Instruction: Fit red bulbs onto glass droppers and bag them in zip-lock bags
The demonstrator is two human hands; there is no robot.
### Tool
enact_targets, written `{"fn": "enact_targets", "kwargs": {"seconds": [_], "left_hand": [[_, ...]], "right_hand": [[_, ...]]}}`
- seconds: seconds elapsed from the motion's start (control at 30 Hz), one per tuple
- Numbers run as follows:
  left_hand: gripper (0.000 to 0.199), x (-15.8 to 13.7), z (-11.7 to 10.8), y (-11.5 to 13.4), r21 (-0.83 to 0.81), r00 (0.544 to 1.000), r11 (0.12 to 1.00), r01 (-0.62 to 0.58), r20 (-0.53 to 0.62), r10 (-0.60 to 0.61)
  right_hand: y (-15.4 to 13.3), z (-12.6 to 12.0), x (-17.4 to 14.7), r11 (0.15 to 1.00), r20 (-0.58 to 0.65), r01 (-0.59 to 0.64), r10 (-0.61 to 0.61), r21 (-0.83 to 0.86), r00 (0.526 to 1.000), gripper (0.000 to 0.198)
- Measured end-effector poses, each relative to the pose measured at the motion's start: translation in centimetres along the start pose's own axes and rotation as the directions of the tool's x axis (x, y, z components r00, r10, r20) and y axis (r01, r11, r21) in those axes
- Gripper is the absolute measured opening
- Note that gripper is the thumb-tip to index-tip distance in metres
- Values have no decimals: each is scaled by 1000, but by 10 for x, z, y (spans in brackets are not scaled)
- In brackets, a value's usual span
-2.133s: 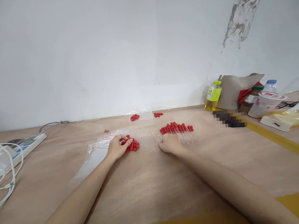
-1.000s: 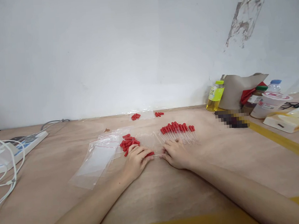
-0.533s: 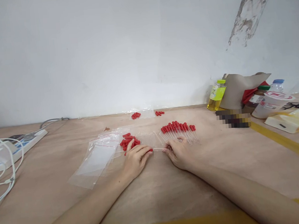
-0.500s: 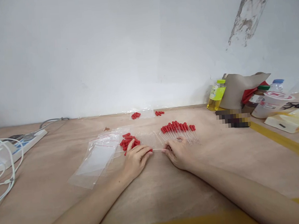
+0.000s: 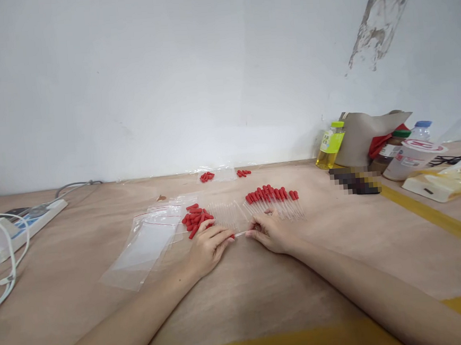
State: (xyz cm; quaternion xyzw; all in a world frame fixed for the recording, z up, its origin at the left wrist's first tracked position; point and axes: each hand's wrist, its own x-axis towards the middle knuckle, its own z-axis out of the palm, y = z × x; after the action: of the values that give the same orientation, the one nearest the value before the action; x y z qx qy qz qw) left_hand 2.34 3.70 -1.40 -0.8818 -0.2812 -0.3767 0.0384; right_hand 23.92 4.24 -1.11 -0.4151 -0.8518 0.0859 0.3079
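Left hand rests on the wooden table, fingers pinched shut around a red rubber bulb, which peeks out at the fingertips. Far off to its left lie a white power strip and loose white cables. Closer on its left sits a stack of clear zip bags. Just beyond its knuckles is a loose heap of red bulbs, and beside that a row of clear glass tubes.

Between the two hands runs one thin glass tube, level with the table, its left end meeting the red bulb. Right hand grips the tube's other end with curled fingertips. Just behind this hand lies a neat row of finished droppers with red tops. Well to its right, against the wall, stand a yellow-green bottle, a brown paper bag and a white lidded cup.
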Motion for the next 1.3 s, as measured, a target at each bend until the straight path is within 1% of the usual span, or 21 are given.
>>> {"fn": "enact_targets", "kwargs": {"seconds": [0.13, 0.27, 0.37, 0.53, 0.7, 0.87, 1.0, 1.13, 1.23, 1.3], "left_hand": [[14, 0, 0, 3, 36, 1000, 999, -25, 16, 24], [15, 1, 0, 5, 67, 998, 997, -24, 57, 20], [14, 2, 0, 4, 63, 998, 998, -23, 64, 19], [14, 1, 1, 2, 56, 998, 998, -13, 66, 10], [14, 0, 0, 3, 69, 998, 997, -33, 63, 29], [16, 3, -6, 7, 94, 994, 994, -49, 107, 39], [16, 4, -7, 8, 103, 994, 993, -64, 98, 54], [18, 3, -6, 6, 120, 992, 990, -70, 112, 57], [20, 3, -6, 6, 127, 991, 990, -68, 119, 53], [20, 3, -6, 7, 128, 990, 988, -88, 124, 72]], "right_hand": [[6, -3, 3, 1000, -7, 27, -27, 1, 1000, 19], [6, -6, 1, 995, -34, 90, -92, -49, 995, 19], [2, -6, -1, 989, -56, 118, -123, -94, 991, 22], [-6, -5, -4, 981, -53, 115, -124, -154, 991, 25], [-10, -3, -5, 972, -43, 121, -132, -202, 990, 27], [-16, -2, -6, 968, -5, 117, -121, -222, 993, 28], [-22, -3, -5, 966, 34, 88, -82, -244, 996, 30], [-24, -1, -4, 965, 47, 82, -73, -249, 996, 31], [-25, 2, -3, 969, 58, 45, -32, -243, 998, 32], [-23, 5, -2, 977, 73, 24, -9, -212, 997, 32]]}}
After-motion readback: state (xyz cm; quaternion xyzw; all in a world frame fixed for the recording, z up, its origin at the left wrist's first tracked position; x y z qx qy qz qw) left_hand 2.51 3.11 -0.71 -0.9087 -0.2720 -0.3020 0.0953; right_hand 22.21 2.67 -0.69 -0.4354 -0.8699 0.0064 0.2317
